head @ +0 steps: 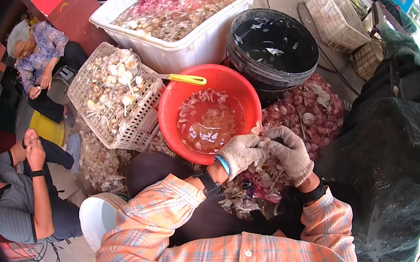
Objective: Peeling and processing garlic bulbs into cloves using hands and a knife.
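Both my hands wear knitted work gloves and meet at the right edge of a red plastic basin (171, 126). My left hand (239, 152) and my right hand (290, 153) pinch one small piece of garlic (258, 129) between their fingertips; the gloves hide most of it. Inside the basin lies shallow cloudy water with garlic skins (211, 117) in it. Under my hands is a heap of papery garlic skins (243, 198) with some pink netting. A red mesh sack of garlic bulbs (317, 108) rests just beyond my right hand.
Left of the basin, a plastic crate (108, 143) bears peeled garlic and a strainer with a yellow handle (187, 79). Behind stand a large white tub (204, 46) and a black bucket (270, 72) of water. Dark netting (379, 163) covers the right side. Two people sit at left.
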Motion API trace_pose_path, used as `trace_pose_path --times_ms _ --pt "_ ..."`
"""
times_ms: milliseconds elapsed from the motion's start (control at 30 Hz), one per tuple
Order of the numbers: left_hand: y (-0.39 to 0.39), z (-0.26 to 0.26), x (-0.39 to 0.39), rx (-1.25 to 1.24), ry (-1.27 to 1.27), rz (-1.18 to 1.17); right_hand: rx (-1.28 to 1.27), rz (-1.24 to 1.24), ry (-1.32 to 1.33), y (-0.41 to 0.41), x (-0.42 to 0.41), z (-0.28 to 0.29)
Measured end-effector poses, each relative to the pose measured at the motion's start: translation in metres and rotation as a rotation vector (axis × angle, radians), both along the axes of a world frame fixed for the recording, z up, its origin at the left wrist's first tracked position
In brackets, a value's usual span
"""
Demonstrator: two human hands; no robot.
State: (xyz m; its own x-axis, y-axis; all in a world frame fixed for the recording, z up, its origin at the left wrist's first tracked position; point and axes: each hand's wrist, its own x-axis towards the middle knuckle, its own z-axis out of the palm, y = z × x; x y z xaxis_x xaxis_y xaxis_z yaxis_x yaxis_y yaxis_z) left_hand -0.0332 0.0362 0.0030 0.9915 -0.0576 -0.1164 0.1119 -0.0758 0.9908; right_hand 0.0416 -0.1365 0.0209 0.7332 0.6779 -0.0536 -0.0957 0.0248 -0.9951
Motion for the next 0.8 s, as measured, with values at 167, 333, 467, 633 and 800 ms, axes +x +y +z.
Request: trace_pose_path --times_ms 167,333,467,633,800 --pt "-0.002 -0.006 -0.004 -0.41 0.087 -0.013 0.096 -0.032 0.478 0.001 -0.001 0.008" --pt "-0.002 -0.01 -0.004 -0.549 0.128 0.049 0.229 0.006 0.551 -0.001 -0.002 0.006" --pt "0.002 -0.013 -0.005 -0.625 0.174 0.057 0.129 0.02 0.462 0.0 -0.003 0.009" --pt "0.006 -0.021 -0.007 -0.748 0.171 0.018 0.014 0.015 0.332 0.003 -0.006 0.008" --pt "0.007 -0.031 -0.006 -0.714 0.131 0.01 0.283 0.072 0.757 -0.005 0.005 -0.005"
